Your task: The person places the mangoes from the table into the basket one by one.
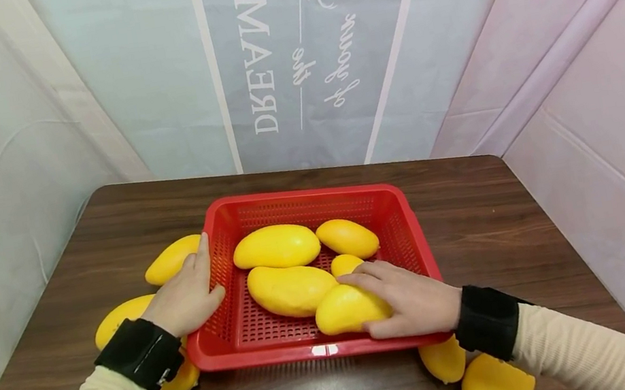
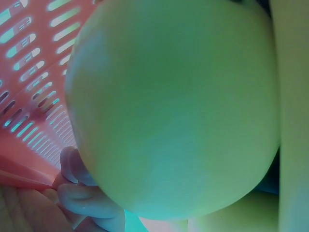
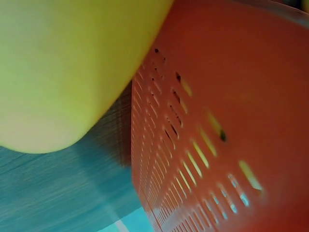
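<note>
Right hand [image 1: 407, 300] clasps a mango [image 1: 347, 310] in a red basket [image 1: 253, 359] — left hand [image 1: 186, 295] gripping its side, other mangoes [image 1: 174, 259] on the table [image 1: 477, 215].

The sideways white lettering on the grey hanging cloth [image 1: 283, 76] at the top centre of the frame reads "DREAMS" [image 1: 256, 52] in capitals on its left part, a small script "the" [image 1: 299, 67] in the middle, and "of your" [image 1: 343, 55], also in script, towards its right.
</note>
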Available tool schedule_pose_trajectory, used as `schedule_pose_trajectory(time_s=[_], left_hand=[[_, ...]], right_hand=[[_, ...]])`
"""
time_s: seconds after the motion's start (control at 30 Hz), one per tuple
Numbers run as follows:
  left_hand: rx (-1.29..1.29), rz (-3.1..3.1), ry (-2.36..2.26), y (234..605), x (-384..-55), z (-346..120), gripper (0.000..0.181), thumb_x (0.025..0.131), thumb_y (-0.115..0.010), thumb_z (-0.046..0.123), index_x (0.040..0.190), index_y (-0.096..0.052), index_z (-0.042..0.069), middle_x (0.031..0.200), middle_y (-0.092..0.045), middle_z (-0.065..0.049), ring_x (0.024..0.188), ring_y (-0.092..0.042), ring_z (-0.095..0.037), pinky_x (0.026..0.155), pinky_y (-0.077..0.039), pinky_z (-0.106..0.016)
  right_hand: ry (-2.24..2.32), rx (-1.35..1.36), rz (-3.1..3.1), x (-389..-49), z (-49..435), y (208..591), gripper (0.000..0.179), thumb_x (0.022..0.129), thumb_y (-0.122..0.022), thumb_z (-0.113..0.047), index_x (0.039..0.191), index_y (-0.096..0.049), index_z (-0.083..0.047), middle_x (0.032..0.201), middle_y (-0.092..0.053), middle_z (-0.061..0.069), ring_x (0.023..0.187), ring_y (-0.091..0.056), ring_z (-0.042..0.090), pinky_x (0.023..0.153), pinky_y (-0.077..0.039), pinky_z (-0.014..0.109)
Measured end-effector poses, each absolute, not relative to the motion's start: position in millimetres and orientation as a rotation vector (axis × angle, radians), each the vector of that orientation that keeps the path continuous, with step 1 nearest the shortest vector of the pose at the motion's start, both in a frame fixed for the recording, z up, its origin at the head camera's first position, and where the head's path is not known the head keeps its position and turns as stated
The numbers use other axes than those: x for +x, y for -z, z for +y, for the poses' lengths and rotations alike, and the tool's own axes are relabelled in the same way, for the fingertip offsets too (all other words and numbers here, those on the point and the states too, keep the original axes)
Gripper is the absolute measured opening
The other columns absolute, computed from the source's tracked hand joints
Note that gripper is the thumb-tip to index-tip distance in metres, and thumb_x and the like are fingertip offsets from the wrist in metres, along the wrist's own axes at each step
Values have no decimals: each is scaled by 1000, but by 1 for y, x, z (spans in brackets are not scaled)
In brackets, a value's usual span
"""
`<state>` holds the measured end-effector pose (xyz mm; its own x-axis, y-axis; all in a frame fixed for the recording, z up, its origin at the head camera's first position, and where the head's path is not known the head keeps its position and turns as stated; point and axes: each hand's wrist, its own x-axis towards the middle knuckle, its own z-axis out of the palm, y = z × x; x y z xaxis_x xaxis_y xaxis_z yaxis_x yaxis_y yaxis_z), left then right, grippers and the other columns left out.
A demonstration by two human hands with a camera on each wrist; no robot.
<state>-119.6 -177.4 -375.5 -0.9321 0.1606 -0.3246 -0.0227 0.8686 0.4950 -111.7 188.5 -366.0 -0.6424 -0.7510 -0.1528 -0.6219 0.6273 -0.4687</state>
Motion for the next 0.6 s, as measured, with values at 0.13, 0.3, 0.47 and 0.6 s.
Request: schedule_pose_trajectory(time_s=[0.13,0.3,0.47,0.6], left_hand=[[105,2684,-712,376,-120,-178,99,94,-59,22,157,17,11,133,-39,-24,80,-62,-16,68,-61,-32],[110,2694,-700,376,-120,-178,99,94,-60,22,157,16,11,132,-40,-24,81,-61,-17,68,-61,-32],[104,2690,-704,375,-119,-177,100,94,-60,22,157,17,11,130,-41,-24,78,-61,-16,66,-60,-31],[98,2683,-713,374,-119,-177,100,94,-60,23,157,16,11,129,-41,-24,76,-61,-15,65,-60,-31]], right_hand=[[573,-1126,2524,-112,190,368,65,87,-70,-42,143,-44,-21,138,-51,-6,123,-47,14,108,-45,43],[569,-1191,2546,-112,192,371,62,87,-71,-48,139,-49,-22,135,-54,-6,123,-49,14,107,-46,44],[554,-1217,2558,-112,193,372,63,85,-71,-51,139,-51,-25,134,-56,-7,124,-50,13,108,-45,44],[553,-1276,2575,-112,195,372,62,87,-67,-55,139,-52,-24,132,-57,-7,121,-52,13,106,-46,46]])
